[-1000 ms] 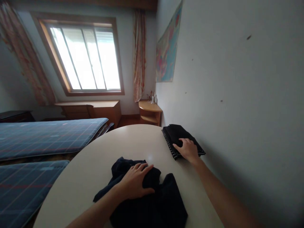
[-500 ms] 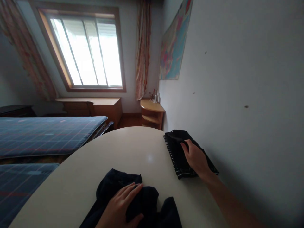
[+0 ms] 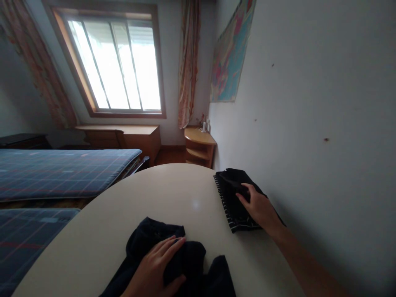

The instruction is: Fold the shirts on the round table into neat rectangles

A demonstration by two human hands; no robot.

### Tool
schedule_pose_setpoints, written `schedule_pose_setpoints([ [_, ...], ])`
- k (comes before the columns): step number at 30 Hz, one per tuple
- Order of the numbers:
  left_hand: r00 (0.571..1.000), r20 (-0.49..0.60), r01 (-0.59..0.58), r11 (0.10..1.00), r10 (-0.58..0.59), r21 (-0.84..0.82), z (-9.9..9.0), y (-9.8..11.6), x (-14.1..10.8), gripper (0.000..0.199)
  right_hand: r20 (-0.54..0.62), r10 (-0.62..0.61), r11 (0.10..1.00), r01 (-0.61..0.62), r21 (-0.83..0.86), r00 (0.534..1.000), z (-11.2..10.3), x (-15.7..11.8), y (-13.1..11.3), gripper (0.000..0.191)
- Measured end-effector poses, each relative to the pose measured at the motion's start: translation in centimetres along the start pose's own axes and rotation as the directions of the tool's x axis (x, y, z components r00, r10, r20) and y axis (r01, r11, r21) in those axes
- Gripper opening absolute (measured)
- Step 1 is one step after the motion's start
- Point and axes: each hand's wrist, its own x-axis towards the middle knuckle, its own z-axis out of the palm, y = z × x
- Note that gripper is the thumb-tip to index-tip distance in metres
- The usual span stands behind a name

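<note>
My left hand (image 3: 154, 266) lies on a dark navy garment (image 3: 193, 258), its fingers stretched over the cloth and the thumb held apart. The garment is crumpled on the near part of the round table (image 3: 182, 185), and its lower part runs out of view. At the table's right side, beside the wall, lies a folded black cloth item (image 3: 229, 194) with white stripes along its edges. Over its top is my right hand (image 3: 255, 204), with thumb and forefinger spread apart. Whether the fingertips still touch the cloth is hard to tell.
A white wall (image 3: 309, 90) borders the table on the right. To the left are beds with blue checked mattresses (image 3: 68, 173). Beyond the table stand a wooden corner shelf (image 3: 199, 136) and a desk (image 3: 139, 130) under a window (image 3: 123, 66).
My right thumb and forefinger have parted from a pinch on the black cloth item, and that hand has shifted slightly right. My left hand stays on the navy garment.
</note>
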Motion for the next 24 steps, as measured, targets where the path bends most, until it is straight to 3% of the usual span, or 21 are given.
schedule_pose_setpoints([
  [5,0.994,0.048,0.098,0.994,-0.097,-0.038,-0.3,0.8,0.2,0.071,-0.018,-0.064,0.991,0.062,-0.122,0.998,-0.4,-1.4,0.1,0.031],
  [9,0.989,0.021,0.147,0.981,-0.146,-0.123,-0.2,1.1,0.3,0.066,-0.150,0.085,0.994,-0.073,0.084,0.985,-2.5,-1.5,-1.2,0.038],
  [11,0.986,-0.008,0.163,0.972,-0.167,-0.168,-0.2,1.1,0.4,0.062,-0.302,0.138,0.966,-0.061,0.250,0.943,-4.6,-1.3,-2.9,0.042],
  [14,0.979,-0.101,0.143,0.946,-0.179,-0.291,-1.4,1.3,1.2,0.057,-0.518,0.165,0.889,0.101,0.446,0.839,-9.0,-1.2,-6.6,0.050],
  [18,0.925,-0.272,0.072,0.825,-0.266,-0.561,-6.1,3.6,3.9,0.071,-0.559,0.161,0.677,0.321,0.662,0.814,-15.0,-1.7,-12.8,0.049],
  [21,0.910,-0.339,-0.032,0.773,-0.240,-0.633,-11.1,6.9,6.4,0.088,-0.511,0.068,0.438,0.435,0.787,0.857,-18.3,-1.9,-17.0,0.046],
  [22,0.909,-0.343,-0.038,0.772,-0.237,-0.635,-12.7,8.0,7.1,0.082,-0.477,0.010,0.377,0.438,0.816,0.879,-19.1,-1.8,-18.0,0.045],
  [24,0.886,-0.361,-0.023,0.752,-0.289,-0.658,-15.5,9.5,8.4,0.049,-0.411,-0.107,0.321,0.423,0.847,0.905,-20.3,-1.3,-19.2,0.046],
])
